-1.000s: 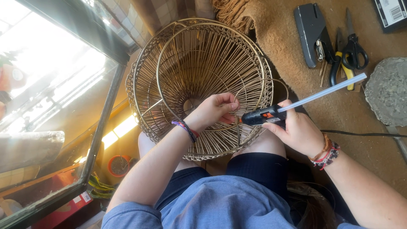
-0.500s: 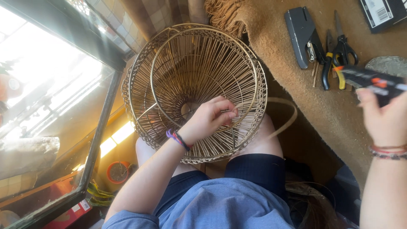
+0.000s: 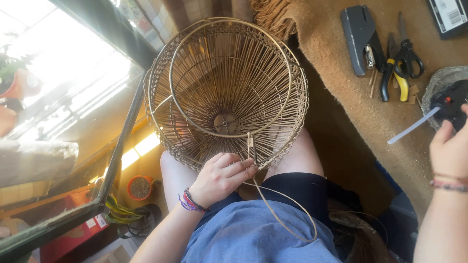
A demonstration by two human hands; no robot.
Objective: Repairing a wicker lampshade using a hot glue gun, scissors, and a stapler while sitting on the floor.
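1. The wicker basket (image 3: 226,92) lies on its side across the person's lap, its open mouth toward the camera. The left hand (image 3: 222,178) is closed at the lower rim, fingers pinching a loose cane strand (image 3: 285,214) that loops down over the blue skirt.
2. The right hand (image 3: 451,151) is far off to the side, curled round a black glue gun (image 3: 451,102) with a pale stick jutting out.
3. Risk: with only one hand on it, the basket could roll off the thighs.
4. Risk: the strand may slip from the pinch and spring loose from the weave.
5. Risk: the gun's hot tip sits near the grey dish (image 3: 438,83); glue could drip there or onto the brown rug (image 3: 341,97) beside the scissors (image 3: 407,51) and pliers (image 3: 392,73).
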